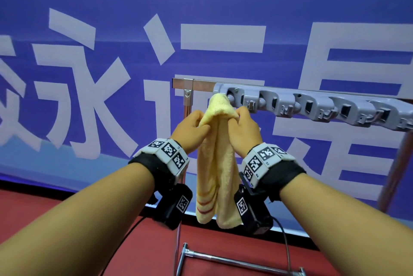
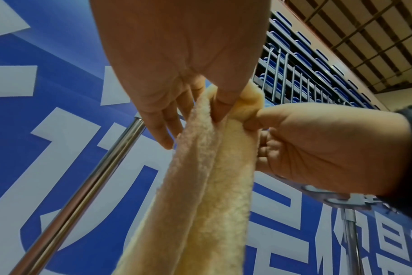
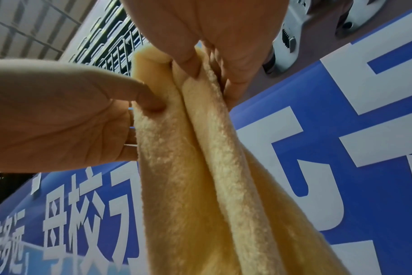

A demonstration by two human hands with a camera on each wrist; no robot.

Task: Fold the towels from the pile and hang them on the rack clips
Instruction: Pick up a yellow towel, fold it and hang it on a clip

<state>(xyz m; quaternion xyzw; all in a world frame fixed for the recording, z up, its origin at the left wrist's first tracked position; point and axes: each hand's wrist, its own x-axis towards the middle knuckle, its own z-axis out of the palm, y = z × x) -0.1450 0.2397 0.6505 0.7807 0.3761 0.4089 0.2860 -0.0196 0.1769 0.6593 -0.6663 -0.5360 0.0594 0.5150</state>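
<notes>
Nearest, at 6 o'clock in the head view, a chrome base bar point(image 1: 234, 261) lies on the red floor point(image 1: 67, 208). Above it the folded yellow towel point(image 1: 214, 164) hangs down, its top fold raised at centre. The left hand point(image 1: 190, 128) at 9 o'clock of that fold and the right hand point(image 1: 242, 129) at 3 o'clock each have a grip pinched tight on it. Beyond, toward 2 o'clock, runs the grey clip rail point(image 1: 312, 105) before a blue banner point(image 1: 111, 29).

Left hand point(image 1: 191, 129), right hand point(image 1: 242, 129) pinch towel point(image 1: 214, 164) — beside clips point(image 1: 312, 105).
</notes>
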